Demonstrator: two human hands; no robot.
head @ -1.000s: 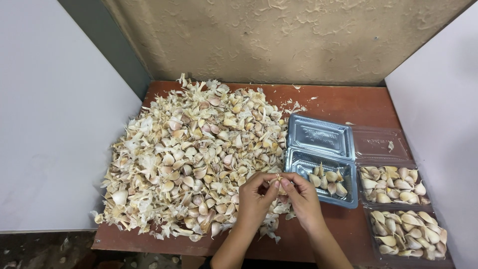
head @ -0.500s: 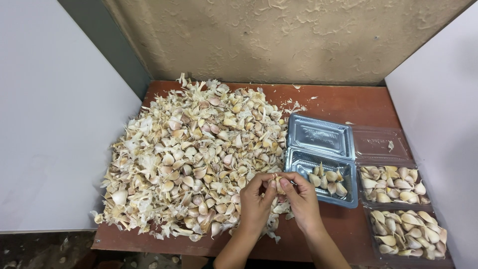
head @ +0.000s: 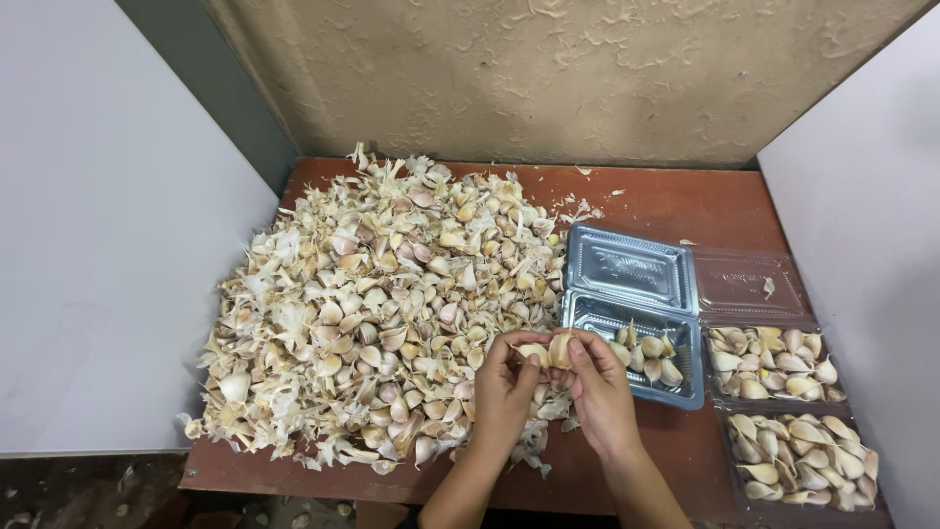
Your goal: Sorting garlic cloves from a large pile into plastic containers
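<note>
While pinched at the near edge of the heap (head: 382, 304), clove (head: 550, 350) sits between both sets of fingertips, raised slightly over the table (head: 685, 206). Left hand (head: 504, 387) curled, thumb and forefinger closed on the clove's left end. Right hand (head: 597, 387) likewise curled, thumb and fingers closed on its right end, knuckles facing the camera. Hands touching at the fingertips, wrists apart, forearms coming in from the bottom edge. Heap of garlic cloves and papery skins spread across the left and middle of the reddish-brown table, reaching from the back wall (head: 548, 78) nearly to the front edge. Just right of the hands, open clear tray (head: 636, 377) with a few cloves along its near half, hinged lid (head: 627, 264) lying flat behind it. Farther right, second open tray (head: 769, 364) filled with cloves, its clear lid (head: 749, 284) flat behind and bearing one scrap of skin. Nearest the front right corner, third tray (head: 803, 460) also filled with cloves. White panels (head: 108, 245) standing on the left and right sides of the table. Loose bits of skin scattered on bare wood near the back. Whether the clove is partly peeled: cannot tell.
</note>
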